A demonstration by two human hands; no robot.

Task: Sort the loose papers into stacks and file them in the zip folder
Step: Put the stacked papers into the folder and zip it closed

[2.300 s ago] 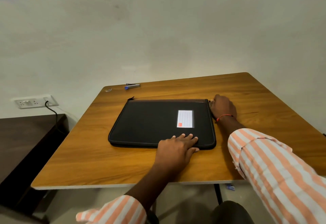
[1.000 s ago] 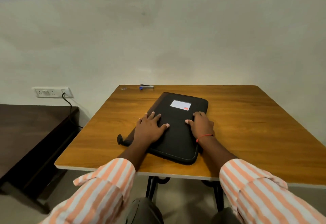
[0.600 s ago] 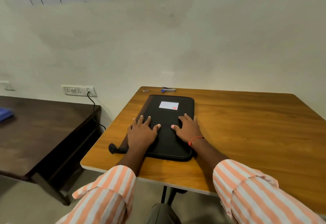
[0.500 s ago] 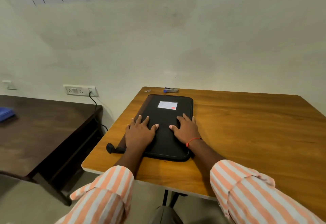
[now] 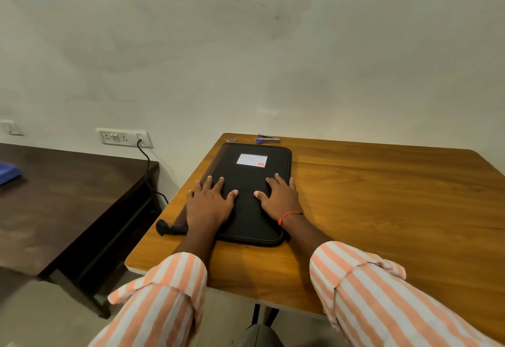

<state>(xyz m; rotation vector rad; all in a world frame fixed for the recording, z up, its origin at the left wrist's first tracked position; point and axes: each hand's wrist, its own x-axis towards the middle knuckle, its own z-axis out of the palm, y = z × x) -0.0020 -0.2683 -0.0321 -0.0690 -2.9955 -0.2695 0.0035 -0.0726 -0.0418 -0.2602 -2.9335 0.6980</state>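
Observation:
A black zip folder [image 5: 250,171] lies closed on the left part of the wooden table [image 5: 382,196], long side running away from me, with a white label [image 5: 252,160] near its far end. My left hand [image 5: 209,204] lies flat on the folder's near left part, fingers spread. Flat on the near right part is my right hand [image 5: 278,197], a red thread round its wrist. The folder's black pull strap [image 5: 166,228] sticks out at the near left corner. No loose papers are in view.
A blue stapler [image 5: 267,139] and a small metal clip [image 5: 231,139] lie at the table's far edge beyond the folder. A dark wooden table [image 5: 68,196] stands to the left with a blue thing [image 5: 9,173] on it. A wall socket [image 5: 123,137] has a black cable plugged in.
The folder has been turned from lying crosswise to lengthwise and slid to the table's left side. Both hands now rest flat on it, and in the last half second they barely moved.

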